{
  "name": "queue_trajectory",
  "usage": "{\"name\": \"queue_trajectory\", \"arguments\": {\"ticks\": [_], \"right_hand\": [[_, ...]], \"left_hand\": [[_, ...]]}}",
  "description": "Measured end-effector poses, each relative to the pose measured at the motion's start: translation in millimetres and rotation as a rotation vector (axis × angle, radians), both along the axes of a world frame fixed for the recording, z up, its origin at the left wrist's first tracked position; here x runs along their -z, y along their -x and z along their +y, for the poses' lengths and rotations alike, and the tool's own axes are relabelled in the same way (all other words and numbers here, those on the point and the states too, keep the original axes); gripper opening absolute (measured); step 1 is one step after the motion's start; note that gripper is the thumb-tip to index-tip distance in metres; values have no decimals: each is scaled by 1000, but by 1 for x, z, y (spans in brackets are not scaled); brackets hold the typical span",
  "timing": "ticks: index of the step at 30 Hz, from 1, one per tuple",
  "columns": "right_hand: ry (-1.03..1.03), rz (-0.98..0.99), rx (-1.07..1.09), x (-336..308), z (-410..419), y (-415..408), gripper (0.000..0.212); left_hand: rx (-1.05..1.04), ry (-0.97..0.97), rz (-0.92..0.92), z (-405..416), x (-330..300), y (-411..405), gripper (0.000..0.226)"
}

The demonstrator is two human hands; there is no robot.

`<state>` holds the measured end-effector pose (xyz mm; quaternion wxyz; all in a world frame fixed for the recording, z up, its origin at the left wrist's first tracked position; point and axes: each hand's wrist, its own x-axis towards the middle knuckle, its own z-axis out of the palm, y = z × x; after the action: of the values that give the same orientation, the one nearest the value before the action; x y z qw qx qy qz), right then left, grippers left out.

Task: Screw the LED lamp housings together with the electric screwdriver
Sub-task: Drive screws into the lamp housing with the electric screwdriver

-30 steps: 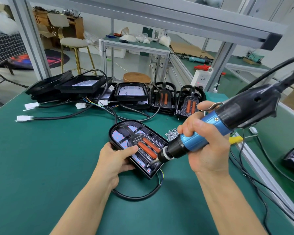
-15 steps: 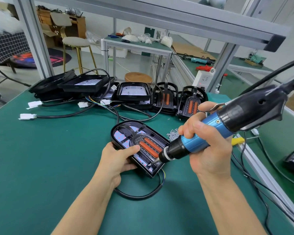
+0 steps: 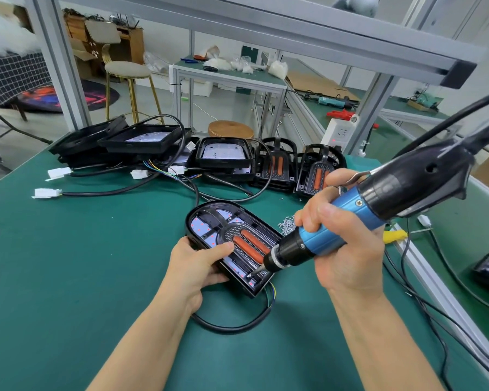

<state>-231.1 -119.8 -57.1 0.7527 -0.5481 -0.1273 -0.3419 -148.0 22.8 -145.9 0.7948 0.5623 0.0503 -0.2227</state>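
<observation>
Bit of the blue-and-black electric screwdriver stays seated at the black arched LED lamp housing's 5 o'clock corner; right hand grips it, left hand clamps the housing: the screw is still being driven.

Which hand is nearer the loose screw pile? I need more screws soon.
Right. The right hand grips the electric screwdriver just beside the screw pile; the left hand holds the lamp housing's far side.
</observation>
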Motion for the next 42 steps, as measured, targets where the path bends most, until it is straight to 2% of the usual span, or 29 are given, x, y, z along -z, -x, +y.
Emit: {"name": "queue_trajectory", "arguments": {"ticks": [32, 42], "right_hand": [[70, 22, -23, 6, 6, -1, 29], [140, 10, -190, 3, 9, -8, 27]], "left_hand": [[-7, -26, 9, 1, 2, 1, 29], [2, -27, 29, 1, 1, -1, 26]]}}
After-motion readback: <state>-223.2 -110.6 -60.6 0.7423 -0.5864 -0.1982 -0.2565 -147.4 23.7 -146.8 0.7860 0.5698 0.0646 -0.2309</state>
